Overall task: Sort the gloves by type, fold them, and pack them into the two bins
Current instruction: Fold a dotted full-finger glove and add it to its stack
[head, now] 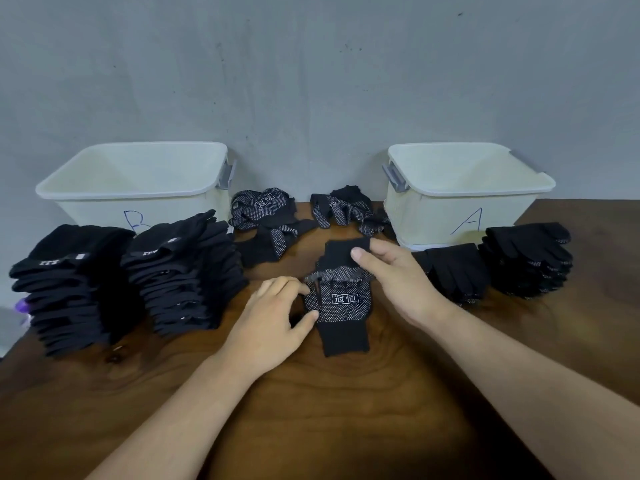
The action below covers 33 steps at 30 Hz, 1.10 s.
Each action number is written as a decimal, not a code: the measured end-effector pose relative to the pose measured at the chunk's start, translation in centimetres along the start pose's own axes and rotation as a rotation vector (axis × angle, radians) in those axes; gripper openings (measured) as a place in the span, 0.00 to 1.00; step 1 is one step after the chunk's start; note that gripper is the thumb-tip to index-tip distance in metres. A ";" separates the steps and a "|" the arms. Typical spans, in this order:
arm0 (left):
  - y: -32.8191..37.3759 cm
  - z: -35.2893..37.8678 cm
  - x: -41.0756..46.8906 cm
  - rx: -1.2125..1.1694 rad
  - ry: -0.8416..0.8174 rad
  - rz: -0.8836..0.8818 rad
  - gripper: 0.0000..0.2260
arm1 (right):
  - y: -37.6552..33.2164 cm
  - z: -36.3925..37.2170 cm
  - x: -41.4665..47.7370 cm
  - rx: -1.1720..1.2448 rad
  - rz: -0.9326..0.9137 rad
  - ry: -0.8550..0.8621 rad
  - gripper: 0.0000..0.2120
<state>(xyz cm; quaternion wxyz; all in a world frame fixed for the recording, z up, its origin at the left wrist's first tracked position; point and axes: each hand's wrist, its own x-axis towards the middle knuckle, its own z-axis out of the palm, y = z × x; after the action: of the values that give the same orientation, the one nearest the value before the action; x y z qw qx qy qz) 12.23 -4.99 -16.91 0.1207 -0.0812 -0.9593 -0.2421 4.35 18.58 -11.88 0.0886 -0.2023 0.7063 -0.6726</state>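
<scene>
A black dotted glove pair (pixel 341 303) lies at the table's middle, logo up, cuff toward me. My right hand (pixel 398 275) pinches the cuff end of the upper glove at its far side, thumb on top. My left hand (pixel 280 313) pinches the glove's left edge between thumb and fingers. Loose dotted gloves (pixel 268 220) lie in a heap between the bins, with more dotted gloves (pixel 346 209) further right. Bin B (pixel 138 181) stands at the back left and bin A (pixel 464 181) at the back right. Both look empty inside.
Two tall stacks of folded plain black gloves (pixel 69 285) (pixel 187 261) stand in front of bin B. Folded dotted gloves (pixel 453 268) and a taller pile of them (pixel 530 258) sit before bin A. A grey wall rises behind the wooden table (pixel 311 410).
</scene>
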 end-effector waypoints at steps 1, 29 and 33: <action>0.0 -0.1 -0.1 0.001 -0.003 -0.014 0.17 | 0.3 0.0 -0.6 -0.010 0.007 -0.002 0.09; -0.4 -0.3 0.3 -0.092 -0.032 -0.056 0.14 | 2.7 -0.8 -4.8 -0.775 -0.147 -0.429 0.18; 0.5 -0.4 2.3 -0.118 0.010 -0.101 0.13 | 3.6 -0.6 -4.6 -0.797 -0.179 -0.385 0.15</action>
<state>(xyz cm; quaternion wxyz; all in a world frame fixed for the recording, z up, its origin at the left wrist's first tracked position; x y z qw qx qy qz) 10.22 -4.55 -15.76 0.1079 -0.0384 -0.9457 -0.3043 7.70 21.07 -16.03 0.0752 -0.4024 0.8605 -0.3032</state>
